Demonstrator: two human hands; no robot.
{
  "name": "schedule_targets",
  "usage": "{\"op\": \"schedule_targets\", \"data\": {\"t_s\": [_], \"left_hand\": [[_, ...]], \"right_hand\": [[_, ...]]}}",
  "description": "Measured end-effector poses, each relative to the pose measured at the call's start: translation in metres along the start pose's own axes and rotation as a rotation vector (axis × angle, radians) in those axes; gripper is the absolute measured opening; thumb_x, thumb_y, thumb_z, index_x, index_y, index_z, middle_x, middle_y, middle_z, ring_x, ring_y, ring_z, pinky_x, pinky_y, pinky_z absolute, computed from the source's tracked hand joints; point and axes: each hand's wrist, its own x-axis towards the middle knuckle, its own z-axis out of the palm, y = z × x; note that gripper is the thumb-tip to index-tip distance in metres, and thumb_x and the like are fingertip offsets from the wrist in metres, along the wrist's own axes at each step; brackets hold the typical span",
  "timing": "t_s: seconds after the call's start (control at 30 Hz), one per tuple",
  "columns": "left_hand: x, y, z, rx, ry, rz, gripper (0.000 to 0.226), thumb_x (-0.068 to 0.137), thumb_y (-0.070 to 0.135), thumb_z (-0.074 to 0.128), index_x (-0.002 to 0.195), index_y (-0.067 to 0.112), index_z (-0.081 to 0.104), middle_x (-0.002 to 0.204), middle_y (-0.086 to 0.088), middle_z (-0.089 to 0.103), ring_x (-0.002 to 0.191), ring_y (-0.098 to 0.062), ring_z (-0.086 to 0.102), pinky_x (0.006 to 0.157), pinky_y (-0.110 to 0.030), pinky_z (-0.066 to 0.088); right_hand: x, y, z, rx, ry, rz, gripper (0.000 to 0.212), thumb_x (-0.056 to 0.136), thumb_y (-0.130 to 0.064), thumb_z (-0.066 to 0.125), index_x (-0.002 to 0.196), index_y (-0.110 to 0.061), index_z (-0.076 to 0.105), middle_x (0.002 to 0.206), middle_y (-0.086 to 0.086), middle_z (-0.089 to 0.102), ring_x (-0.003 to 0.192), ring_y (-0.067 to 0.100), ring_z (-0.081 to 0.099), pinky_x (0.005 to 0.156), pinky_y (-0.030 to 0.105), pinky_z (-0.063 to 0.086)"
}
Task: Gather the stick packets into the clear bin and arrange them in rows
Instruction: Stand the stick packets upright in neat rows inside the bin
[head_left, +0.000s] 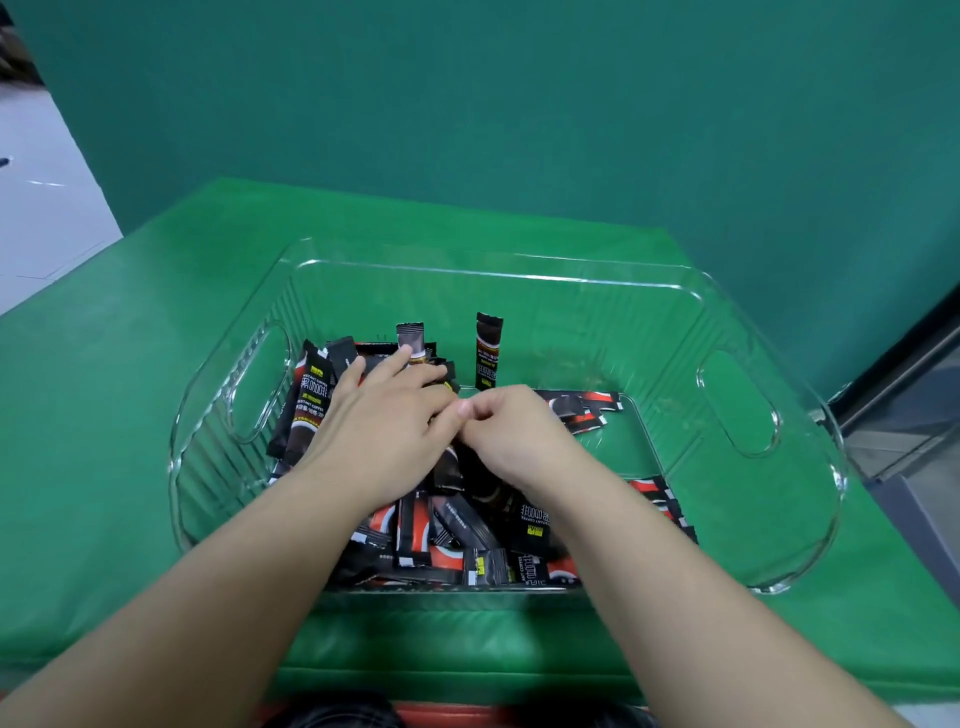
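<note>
The stick packets (447, 530) lay jumbled inside the clear bin (769, 519); the left hand (379, 421) pressed them with fingers spread, while the right hand (511, 431) seemed curled, perhaps pinching one. The upright packet (489, 351) looked likely to topple if the heap were nudged.

Both bare forearms reach forward side by side, the left hand (379, 421) lying palm down with its fingers spread and nearly straight, the right hand (511, 434) just beside it, knuckles up and fingers curled under, its thumb tip touching the left hand's thumb.
</note>
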Motion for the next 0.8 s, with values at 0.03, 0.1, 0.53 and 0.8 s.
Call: {"op": "schedule_targets", "data": {"t_s": [0.03,0.1,0.53,0.8], "left_hand": [[0.0,0.0,0.0,0.018,-0.01,-0.006,0.04,0.099,0.055,0.027,0.118,0.042,0.059,0.154,0.017,0.03,0.148,-0.012,0.006,0.119,-0.046,-0.001],[0.0,0.002,-0.002,0.031,-0.034,-0.02,0.027,0.095,0.057,0.039,0.102,0.041,0.06,0.152,0.018,0.032,0.148,-0.012,0.007,0.118,-0.047,-0.001],[-0.004,0.003,-0.002,-0.052,0.05,-0.071,0.054,0.089,0.034,0.062,0.129,0.027,0.026,0.141,0.003,0.04,0.139,-0.015,0.029,0.12,-0.042,0.002],[-0.001,0.001,-0.004,0.065,-0.052,0.013,0.059,0.096,0.037,0.045,0.149,0.046,0.021,0.161,0.017,0.004,0.149,-0.012,-0.002,0.119,-0.053,-0.002]], "right_hand": [[-0.001,0.001,-0.007,0.024,-0.022,0.015,0.021,0.09,-0.009,0.052,0.084,-0.005,0.072,0.064,0.004,0.058,0.055,0.013,0.045,0.051,0.021,0.035],[0.001,0.004,-0.025,0.036,0.012,0.059,0.022,0.087,-0.007,0.054,0.083,-0.014,0.074,0.054,-0.007,0.058,0.041,0.0,0.044,0.043,0.014,0.035],[0.02,0.036,-0.045,-0.652,0.066,0.063,0.028,0.088,-0.033,0.061,0.106,-0.012,0.068,0.105,0.01,0.068,0.096,0.029,0.062,0.081,0.032,0.052],[-0.015,0.016,-0.051,-0.556,-0.047,0.222,0.039,0.088,-0.045,0.058,0.071,-0.01,0.054,0.061,0.001,0.051,0.061,0.02,0.051,0.05,0.021,0.035]]}}
